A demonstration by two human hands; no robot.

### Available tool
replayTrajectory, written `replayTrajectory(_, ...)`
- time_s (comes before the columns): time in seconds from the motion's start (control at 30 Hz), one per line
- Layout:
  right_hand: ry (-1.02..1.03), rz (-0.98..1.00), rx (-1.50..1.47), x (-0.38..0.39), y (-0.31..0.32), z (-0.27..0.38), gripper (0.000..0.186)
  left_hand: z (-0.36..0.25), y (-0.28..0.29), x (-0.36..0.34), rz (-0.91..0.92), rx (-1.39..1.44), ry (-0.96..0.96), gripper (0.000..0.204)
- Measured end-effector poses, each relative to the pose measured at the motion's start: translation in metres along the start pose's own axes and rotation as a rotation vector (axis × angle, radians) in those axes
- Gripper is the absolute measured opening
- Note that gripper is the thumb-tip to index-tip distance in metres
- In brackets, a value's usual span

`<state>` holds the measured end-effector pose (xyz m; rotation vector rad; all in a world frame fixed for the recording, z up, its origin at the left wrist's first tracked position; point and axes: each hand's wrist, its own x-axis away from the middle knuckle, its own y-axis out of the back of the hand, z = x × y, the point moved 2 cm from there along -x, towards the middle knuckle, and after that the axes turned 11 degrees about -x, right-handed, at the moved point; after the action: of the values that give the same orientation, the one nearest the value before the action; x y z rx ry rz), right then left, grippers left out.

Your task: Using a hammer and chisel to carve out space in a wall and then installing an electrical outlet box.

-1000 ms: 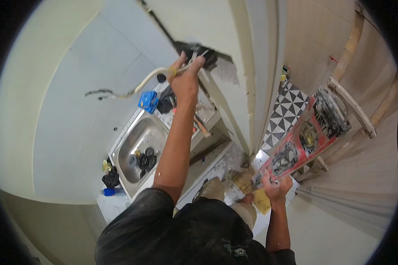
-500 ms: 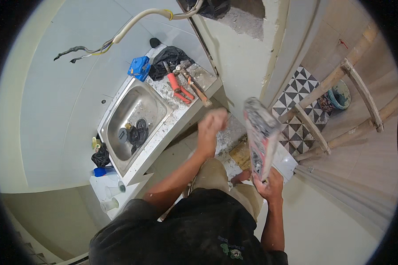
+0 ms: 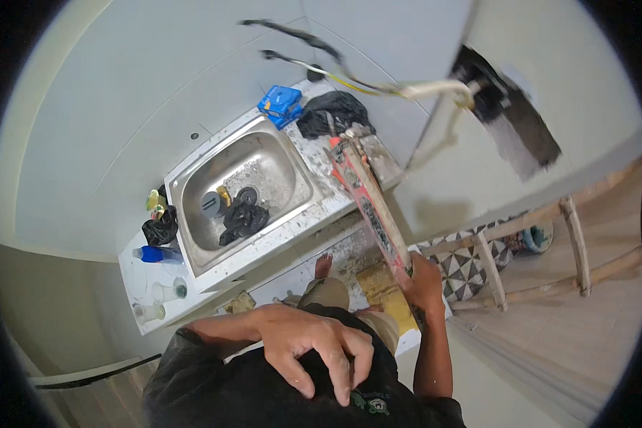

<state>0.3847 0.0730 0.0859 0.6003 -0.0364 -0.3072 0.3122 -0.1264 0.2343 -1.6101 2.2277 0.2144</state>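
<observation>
My right hand (image 3: 422,279) has its fingers curled tight around the lower end of one long red spirit level (image 3: 367,203), which slants up and away until its far end lies over the worktop's right edge, beside the sink (image 3: 244,187). My left hand (image 3: 311,347) holds nothing; its fingers are spread and bent, pressed flat on my dark shirt (image 3: 264,396). One steel sink is set into the white worktop (image 3: 150,285), with dark rags and a few round fittings in its bowl. At the worktop's far corner sit one blue packet (image 3: 281,104) and one black bag (image 3: 333,113). At its near left corner stand two clear cups (image 3: 158,299), with one blue bottle (image 3: 155,254) lying just behind them. One wooden ladder (image 3: 542,257) leans to my right.
</observation>
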Motion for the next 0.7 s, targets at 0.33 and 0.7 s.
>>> replayTrajectory(0.33, -0.195, 0.021, 0.185, -0.162, -0.042, 0.048, 0.04, -0.051, 0.066, 0.081, -0.741, -0.34, -0.456, 0.019)
replayTrajectory(0.7, -0.121, 0.044, 0.383, -0.264, -0.086, 0.034, 0.036, -0.084, 0.101, 0.102, -1.021, 0.207, -0.683, 0.024)
